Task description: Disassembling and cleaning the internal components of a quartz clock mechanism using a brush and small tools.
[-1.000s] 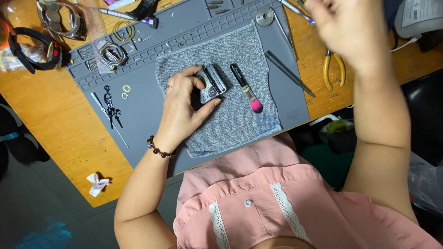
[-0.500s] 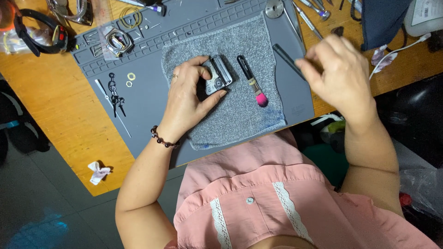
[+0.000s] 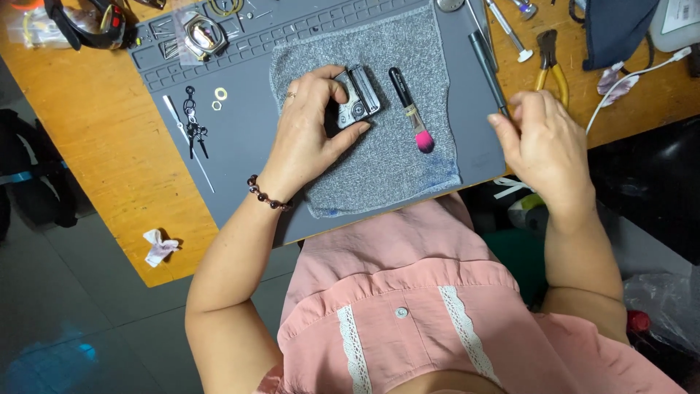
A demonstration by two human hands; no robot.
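Your left hand (image 3: pixel 310 131) rests on the grey cloth (image 3: pixel 379 157), fingers (image 3: pixel 321 76) curled over a small metal watch case (image 3: pixel 356 96) and thumb pressed to its near edge, so the case is pinned between them and held flat. It lies open side up, with the inner parts showing; no back cover sits on it.

Your right hand (image 3: pixel 543 142) is at the right edge of the grey mat (image 3: pixel 240 138), its fingertips (image 3: pixel 503 120) pinched on the near end of a dark slim tool (image 3: pixel 487 66) that runs away from them up the mat. The grip looks closed on it, though the tip contact is partly hidden. The tool still lies on the mat, not lifted.

Between your two hands, just right of your left fingers, a brush (image 3: pixel 411 109) with a pink head lies on the cloth.

Beyond your left knuckles, small rings (image 3: pixel 219 98) and tweezers (image 3: pixel 191 124) sit laid out on the mat, and another case (image 3: pixel 202 34) lies further up. Past your right fingers, yellow-handled pliers (image 3: pixel 549 62) rest on the wooden table (image 3: pixel 87 146).

By the look of it, the case is opened and parts are set aside; the work inside it is not yet under way with this tool.
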